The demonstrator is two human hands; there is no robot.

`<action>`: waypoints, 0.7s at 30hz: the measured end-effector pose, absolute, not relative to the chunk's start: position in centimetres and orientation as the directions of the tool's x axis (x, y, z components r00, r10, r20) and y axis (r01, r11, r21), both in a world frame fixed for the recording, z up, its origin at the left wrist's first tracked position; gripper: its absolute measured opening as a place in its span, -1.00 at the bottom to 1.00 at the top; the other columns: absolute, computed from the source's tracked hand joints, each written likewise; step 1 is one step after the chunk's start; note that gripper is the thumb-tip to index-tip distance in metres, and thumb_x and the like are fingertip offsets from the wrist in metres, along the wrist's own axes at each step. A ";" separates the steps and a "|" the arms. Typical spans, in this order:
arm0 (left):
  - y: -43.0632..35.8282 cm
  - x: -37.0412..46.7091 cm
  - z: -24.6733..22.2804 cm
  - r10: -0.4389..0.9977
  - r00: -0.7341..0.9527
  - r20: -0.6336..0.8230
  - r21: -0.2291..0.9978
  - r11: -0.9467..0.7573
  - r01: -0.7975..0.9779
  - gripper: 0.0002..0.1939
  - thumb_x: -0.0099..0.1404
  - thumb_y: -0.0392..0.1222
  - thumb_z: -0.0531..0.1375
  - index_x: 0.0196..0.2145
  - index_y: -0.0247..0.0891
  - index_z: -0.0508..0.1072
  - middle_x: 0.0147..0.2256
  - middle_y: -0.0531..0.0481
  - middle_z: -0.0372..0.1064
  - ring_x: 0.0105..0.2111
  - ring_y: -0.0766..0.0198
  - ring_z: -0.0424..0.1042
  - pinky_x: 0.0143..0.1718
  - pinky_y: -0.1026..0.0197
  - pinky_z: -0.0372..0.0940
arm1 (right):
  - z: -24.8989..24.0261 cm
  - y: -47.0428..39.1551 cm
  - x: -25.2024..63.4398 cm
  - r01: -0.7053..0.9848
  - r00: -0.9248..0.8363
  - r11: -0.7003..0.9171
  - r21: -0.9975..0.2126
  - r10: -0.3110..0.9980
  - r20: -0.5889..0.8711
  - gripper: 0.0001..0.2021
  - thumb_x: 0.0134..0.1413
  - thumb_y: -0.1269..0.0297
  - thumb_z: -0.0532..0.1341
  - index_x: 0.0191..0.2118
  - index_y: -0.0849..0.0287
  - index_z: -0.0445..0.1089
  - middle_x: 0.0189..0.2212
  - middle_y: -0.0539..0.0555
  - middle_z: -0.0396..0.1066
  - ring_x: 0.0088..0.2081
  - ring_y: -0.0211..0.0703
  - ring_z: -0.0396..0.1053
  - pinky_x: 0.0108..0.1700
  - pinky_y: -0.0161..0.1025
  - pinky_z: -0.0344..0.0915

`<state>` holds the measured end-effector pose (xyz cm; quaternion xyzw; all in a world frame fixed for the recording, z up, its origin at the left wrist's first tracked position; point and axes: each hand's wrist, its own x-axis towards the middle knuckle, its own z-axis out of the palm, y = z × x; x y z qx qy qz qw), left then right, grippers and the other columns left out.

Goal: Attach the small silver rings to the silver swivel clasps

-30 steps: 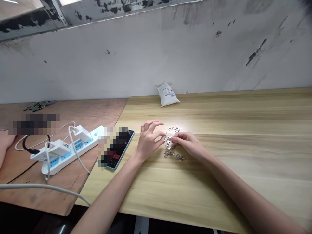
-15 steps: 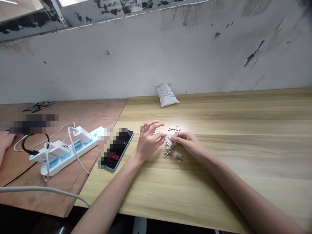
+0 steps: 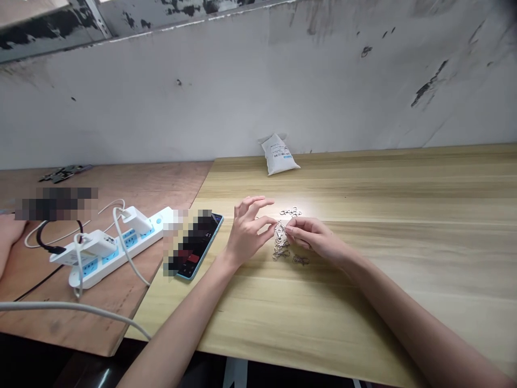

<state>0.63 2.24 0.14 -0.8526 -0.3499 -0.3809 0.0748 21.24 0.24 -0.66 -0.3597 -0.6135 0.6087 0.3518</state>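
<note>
Fingers (image 3: pixel 267 222) of the left hand (image 3: pixel 245 234): thumb and index narrow at the tips, close against metal, the others fanned loosely; could not tell whether that pair truly gripped. Right hand (image 3: pixel 319 240) pinched, thumb to index, on the edge of a metal swivel clasp (image 3: pixel 279 234) between both sets of tips, over the pale counter (image 3: pixel 383 258).

Judged risk: so small and slick a piece could slip from that fine pinch into the loose clasps (image 3: pixel 280 253) just below, hooks snagging rings. Single clasp (image 3: pixel 301 260) lay just below the right hand, near enough for a careless sweep to scatter it. Far clasps (image 3: pixel 291 212) sat beyond the fingertips; overlapping metal, count unclear.

Further out: smartphone (image 3: pixel 204 245) beside the left forearm (image 3: pixel 181 323), partly pixelated; an outward swing might nudge it. White packet (image 3: pixel 279 156) near the wall (image 3: pixel 202 118), print illegible. Power strip (image 3: pixel 129 237) on the brown counter (image 3: pixel 173 186); dark item (image 3: pixel 56 205) behind it pixelated. Another person's hand (image 3: pixel 11 229) ran out of view, far left.
</note>
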 end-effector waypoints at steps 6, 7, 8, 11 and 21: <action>2.1 0.7 0.2 0.523 0.449 0.724 0.129 -0.743 0.657 -0.93 0.24 -0.24 0.26 -0.41 -0.14 0.53 -0.01 0.00 0.44 0.08 0.07 0.28 0.09 -0.03 0.14 | -0.8 0.1 21.4 -0.062 -0.555 -0.109 -0.992 0.830 -0.056 -0.63 0.18 -0.04 0.19 -0.39 0.22 0.35 -0.68 -0.15 0.04 -0.63 -0.40 -0.09 -0.56 -0.34 -0.13; 2.1 0.8 0.2 0.523 0.441 0.729 0.136 -0.743 0.656 -0.94 0.23 -0.24 0.27 -0.41 -0.14 0.53 -0.01 0.00 0.43 0.08 0.07 0.28 0.09 -0.03 0.14 | -0.7 0.0 21.4 -0.063 -0.542 -0.112 -0.992 0.838 -0.060 -0.63 0.18 -0.04 0.19 -0.39 0.22 0.35 -0.68 -0.15 0.04 -0.63 -0.40 -0.09 -0.56 -0.34 -0.13; 2.1 0.8 0.2 0.525 0.432 0.734 0.146 -0.742 0.655 -0.95 0.23 -0.24 0.27 -0.40 -0.14 0.53 -0.01 0.00 0.44 0.08 0.07 0.28 0.08 -0.03 0.15 | -0.6 0.0 21.4 -0.065 -0.526 -0.114 -0.991 0.848 -0.063 -0.63 0.18 -0.04 0.19 -0.40 0.22 0.35 -0.67 -0.14 0.05 -0.62 -0.40 -0.08 -0.57 -0.34 -0.13; 2.1 0.9 0.1 0.544 0.401 0.737 0.190 -0.736 0.650 -0.95 0.22 -0.26 0.27 -0.41 -0.15 0.52 -0.03 -0.01 0.44 0.07 0.07 0.28 0.07 -0.03 0.16 | -0.4 0.0 21.3 -0.067 -0.504 -0.127 -0.990 0.860 -0.076 -0.63 0.17 -0.04 0.19 -0.41 0.21 0.35 -0.67 -0.13 0.06 -0.62 -0.39 -0.08 -0.57 -0.34 -0.12; 1.8 1.1 0.2 0.597 0.377 0.708 0.281 -0.728 0.626 -0.93 0.16 -0.30 0.28 -0.45 -0.18 0.47 -0.02 -0.03 0.41 0.06 0.05 0.28 0.06 -0.02 0.18 | -0.5 0.2 21.7 -0.019 -0.528 -0.108 -0.994 0.846 -0.081 -0.64 0.16 -0.03 0.21 -0.39 0.22 0.35 -0.68 -0.15 0.06 -0.62 -0.40 -0.06 -0.55 -0.33 -0.11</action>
